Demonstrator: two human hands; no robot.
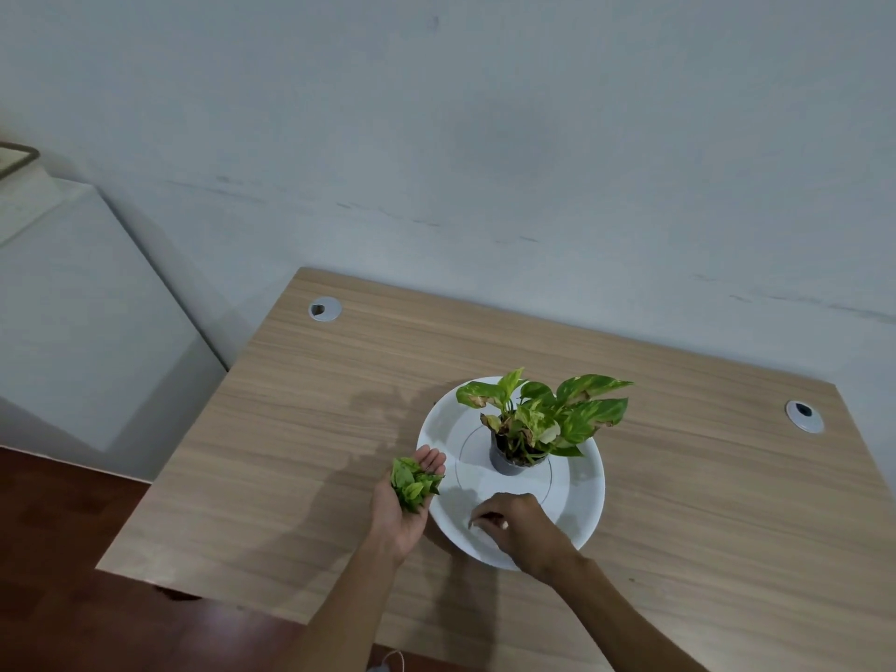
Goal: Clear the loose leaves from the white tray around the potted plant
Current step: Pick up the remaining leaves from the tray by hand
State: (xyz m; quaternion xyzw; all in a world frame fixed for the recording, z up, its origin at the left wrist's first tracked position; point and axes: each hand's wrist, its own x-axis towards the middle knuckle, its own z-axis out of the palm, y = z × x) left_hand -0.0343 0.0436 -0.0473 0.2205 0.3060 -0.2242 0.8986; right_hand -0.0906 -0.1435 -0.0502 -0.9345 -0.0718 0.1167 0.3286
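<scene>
A round white tray [579, 502] lies on the wooden desk with a small potted plant [543, 419] in a dark pot standing at its centre. My left hand [405, 514] is held palm up just off the tray's left rim, cupping a pile of loose green leaves [414, 483]. My right hand [521, 526] hovers low over the tray's front part, fingers curled and pointing left toward the left hand; I cannot tell whether anything is pinched in them. No loose leaves show on the visible tray surface.
The wooden desk [291, 453] stands against a pale wall, with cable grommets at the back left [325, 309] and right [805, 416]. A white cabinet [72, 308] stands to the left. Dark wood floor shows below the desk's front edge.
</scene>
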